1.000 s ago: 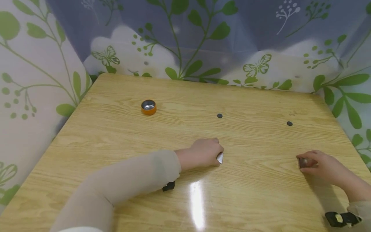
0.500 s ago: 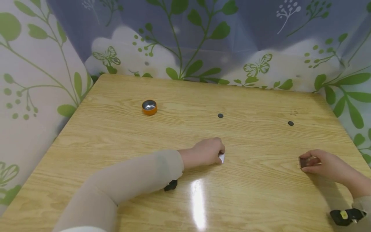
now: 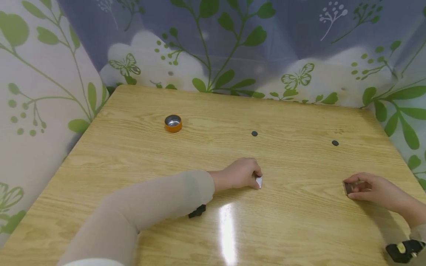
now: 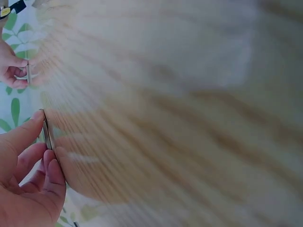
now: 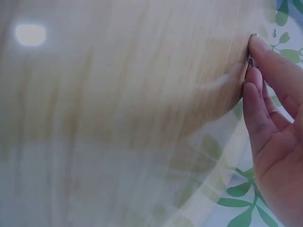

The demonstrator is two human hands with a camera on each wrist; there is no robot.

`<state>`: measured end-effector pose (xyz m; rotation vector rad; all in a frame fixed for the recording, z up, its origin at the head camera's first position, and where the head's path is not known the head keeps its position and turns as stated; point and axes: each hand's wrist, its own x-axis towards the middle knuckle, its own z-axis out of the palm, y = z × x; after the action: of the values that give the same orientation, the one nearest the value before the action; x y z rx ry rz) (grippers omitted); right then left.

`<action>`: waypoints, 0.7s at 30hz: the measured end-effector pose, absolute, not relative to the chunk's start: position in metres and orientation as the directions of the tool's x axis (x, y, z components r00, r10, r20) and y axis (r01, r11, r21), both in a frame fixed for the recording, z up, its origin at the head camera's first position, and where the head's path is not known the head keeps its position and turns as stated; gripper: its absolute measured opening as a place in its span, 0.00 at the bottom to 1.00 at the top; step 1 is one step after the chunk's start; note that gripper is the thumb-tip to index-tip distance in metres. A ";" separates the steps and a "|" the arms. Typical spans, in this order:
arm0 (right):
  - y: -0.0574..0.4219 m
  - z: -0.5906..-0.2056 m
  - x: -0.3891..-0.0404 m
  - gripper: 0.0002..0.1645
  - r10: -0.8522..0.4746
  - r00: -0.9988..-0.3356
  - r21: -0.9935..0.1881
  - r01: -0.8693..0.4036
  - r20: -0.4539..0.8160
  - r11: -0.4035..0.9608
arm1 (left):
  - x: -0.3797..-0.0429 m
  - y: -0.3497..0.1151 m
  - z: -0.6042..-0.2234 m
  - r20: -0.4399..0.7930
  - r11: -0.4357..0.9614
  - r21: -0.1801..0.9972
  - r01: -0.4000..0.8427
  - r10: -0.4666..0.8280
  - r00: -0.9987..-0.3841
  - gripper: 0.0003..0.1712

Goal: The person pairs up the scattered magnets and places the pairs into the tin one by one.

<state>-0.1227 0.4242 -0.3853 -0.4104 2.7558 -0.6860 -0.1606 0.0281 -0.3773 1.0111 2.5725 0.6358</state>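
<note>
Near the middle of the table, my left hand (image 3: 241,173) pinches a small flat silvery-white piece (image 3: 259,181) between thumb and fingertips. In the left wrist view this piece (image 4: 47,133) appears edge-on, thin and metallic, standing upright close to the tabletop. Over on the right, my right hand (image 3: 376,190) grips a similar small flat piece (image 3: 347,187), whose dark brownish face shows in the head view. The right wrist view has only a sliver of that piece (image 5: 251,62), with the fingers covering most of it. A wide gap separates the two pieces.
Beyond the hands lie two small dark discs, one near the centre (image 3: 254,133) and one to the right (image 3: 335,143). A small orange round bowl (image 3: 173,127) with a metallic inside stands at the back left. Leaf-patterned fabric (image 3: 229,44) hangs behind the wooden table (image 3: 133,155).
My left hand has shifted slightly to the right with its piece. The right hand keeps its grip almost in place. The whole head view has drifted a little.
</note>
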 end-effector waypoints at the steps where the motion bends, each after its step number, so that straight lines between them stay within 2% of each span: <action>1: 0.423 -0.385 -0.123 0.24 -0.329 -0.922 -0.490 -0.196 -0.203 0.850 | -0.161 0.029 -0.378 -0.120 0.656 0.503 0.563 0.698 -0.706 0.20; 16: 0.419 -0.382 -0.123 0.24 -0.332 -0.916 -0.514 -0.179 -0.223 0.839 | -0.159 0.033 -0.376 -0.167 0.697 0.508 0.506 0.656 -0.736 0.18; 21: 0.417 -0.384 -0.124 0.25 -0.357 -0.918 -0.510 -0.226 -0.174 0.830 | -0.158 0.035 -0.377 -0.166 0.697 0.512 0.502 0.653 -0.739 0.18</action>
<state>-0.1242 0.4174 -0.3842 -0.4464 2.7498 -0.7194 -0.1580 0.0349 -0.3768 0.9064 2.5722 0.6326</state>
